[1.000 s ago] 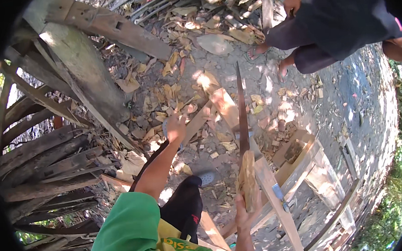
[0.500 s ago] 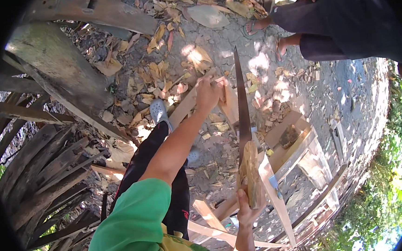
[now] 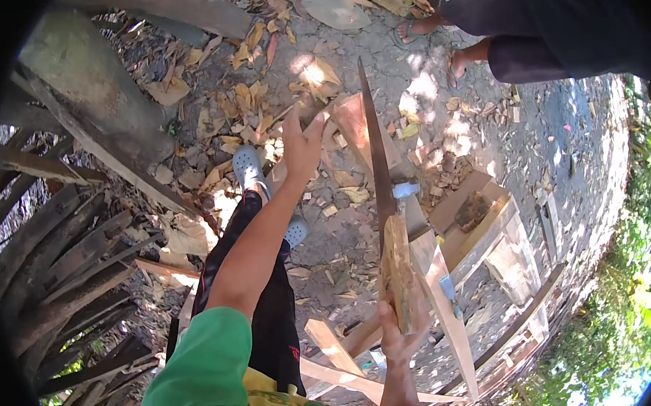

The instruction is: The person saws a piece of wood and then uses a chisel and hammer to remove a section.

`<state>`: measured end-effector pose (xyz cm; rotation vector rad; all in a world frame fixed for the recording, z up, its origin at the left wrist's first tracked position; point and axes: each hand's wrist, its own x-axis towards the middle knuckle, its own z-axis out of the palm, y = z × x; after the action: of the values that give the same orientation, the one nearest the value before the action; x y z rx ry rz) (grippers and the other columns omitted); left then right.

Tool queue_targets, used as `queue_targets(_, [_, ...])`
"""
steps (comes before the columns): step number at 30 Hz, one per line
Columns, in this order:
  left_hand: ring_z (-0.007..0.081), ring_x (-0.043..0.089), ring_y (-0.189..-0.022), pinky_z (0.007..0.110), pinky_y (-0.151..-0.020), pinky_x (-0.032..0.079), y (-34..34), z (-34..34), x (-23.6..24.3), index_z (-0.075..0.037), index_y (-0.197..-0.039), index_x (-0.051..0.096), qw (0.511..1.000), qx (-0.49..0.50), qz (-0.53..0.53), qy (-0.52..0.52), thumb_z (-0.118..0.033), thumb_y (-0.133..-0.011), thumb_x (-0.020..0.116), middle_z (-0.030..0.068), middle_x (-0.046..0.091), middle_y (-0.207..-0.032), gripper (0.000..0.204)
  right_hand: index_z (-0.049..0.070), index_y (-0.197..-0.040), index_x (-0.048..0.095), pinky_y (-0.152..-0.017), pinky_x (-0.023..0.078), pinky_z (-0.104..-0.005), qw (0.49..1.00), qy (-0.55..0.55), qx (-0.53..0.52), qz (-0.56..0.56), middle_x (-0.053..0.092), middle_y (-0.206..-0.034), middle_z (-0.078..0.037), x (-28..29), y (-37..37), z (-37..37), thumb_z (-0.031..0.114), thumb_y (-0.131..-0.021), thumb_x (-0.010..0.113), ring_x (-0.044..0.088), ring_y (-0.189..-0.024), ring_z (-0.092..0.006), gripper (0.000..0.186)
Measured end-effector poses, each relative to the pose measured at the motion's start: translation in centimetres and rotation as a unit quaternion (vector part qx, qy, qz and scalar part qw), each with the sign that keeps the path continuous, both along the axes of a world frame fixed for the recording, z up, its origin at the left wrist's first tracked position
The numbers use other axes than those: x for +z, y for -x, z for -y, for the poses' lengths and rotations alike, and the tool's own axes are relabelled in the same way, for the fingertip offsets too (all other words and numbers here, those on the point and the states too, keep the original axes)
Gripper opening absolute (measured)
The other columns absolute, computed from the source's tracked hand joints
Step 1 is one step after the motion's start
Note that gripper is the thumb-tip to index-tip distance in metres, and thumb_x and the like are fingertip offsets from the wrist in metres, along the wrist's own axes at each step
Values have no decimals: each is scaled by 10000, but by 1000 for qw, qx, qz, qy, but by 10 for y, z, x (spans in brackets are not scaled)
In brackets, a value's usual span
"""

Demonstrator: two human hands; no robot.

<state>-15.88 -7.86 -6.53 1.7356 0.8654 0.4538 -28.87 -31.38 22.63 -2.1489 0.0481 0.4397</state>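
The right hand [image 3: 396, 332] grips the wooden handle of a saw [image 3: 379, 176], fingers wrapped shut around it; its blade runs up and away from the fingertips, along a pale plank [image 3: 430, 271]. The left hand [image 3: 302, 143] reaches forward, fingers spread open, fingertips at the plank's far end. A grey clog [image 3: 250, 168] lies just left of that wrist. Dry leaves [image 3: 247, 103] lie scattered beyond the fingers.
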Motion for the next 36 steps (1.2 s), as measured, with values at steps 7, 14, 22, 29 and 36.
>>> queue_targets(7, [415, 461, -1378, 455, -1167, 344, 8, 17, 6, 67, -1445, 489, 1000, -1, -20, 24, -458, -996, 629, 282, 500, -1457, 705, 1, -1465, 532, -673, 527, -271, 1000, 2, 5, 20, 673, -834, -33, 10, 2, 10, 86, -836, 747, 629, -727, -110, 670])
queue_targets(14, [398, 549, -1291, 439, -1066, 450, 0, 15, -1, 13, -1504, 439, 998, -21, -66, 0, -420, -1026, 600, 284, 544, -1417, 664, -1, -1462, 534, -691, 540, -285, 999, -7, -14, -50, 686, -847, -48, 12, 8, 18, 67, -842, 744, 642, -740, -115, 659])
queue_targets(22, [400, 510, -1331, 460, -1117, 397, -17, 13, 5, 51, -1416, 528, 999, -15, -27, -12, -439, -1005, 629, 260, 558, -1393, 648, -17, -1443, 545, -761, 561, -321, 999, 33, 16, 15, 729, -987, -114, 8, 4, 23, 87, -858, 730, 687, -830, -161, 623])
queue_targets(29, [326, 725, -814, 441, -793, 533, -81, 6, 0, 13, -855, 752, 986, -81, -75, 128, -706, -923, 568, 198, 718, -784, 746, -38, -1445, 544, -779, 529, -315, 997, 31, 63, -31, 664, -951, -95, 9, -14, 22, 73, -889, 700, 638, -833, -171, 588])
queue_targets(36, [324, 735, -805, 410, -794, 552, -83, 7, 1, -15, -746, 742, 985, -90, -92, 112, -718, -910, 571, 183, 738, -779, 742, -87, -1441, 528, -863, 550, -336, 996, 67, 0, -64, 715, -1055, -147, 27, 15, 39, 66, -901, 716, 689, -958, -208, 592])
